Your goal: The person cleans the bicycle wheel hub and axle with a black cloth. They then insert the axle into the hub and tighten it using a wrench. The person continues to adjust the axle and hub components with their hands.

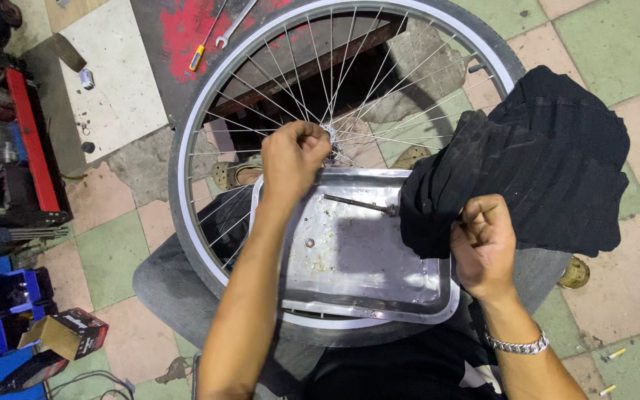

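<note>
Steel axle (355, 203) lying across tray (364, 289), tip pointing left

left hand (292, 157) fisted, right hand (485, 241) pinching — forearms extended

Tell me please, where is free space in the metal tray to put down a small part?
The tray is mostly bare in its middle and near half, between the left forearm and the right hand. A small washer lies near its left edge. The far right corner is crowded: an axle rod lies there, running under the black cloth. The left hand covers the wheel hub.
</note>
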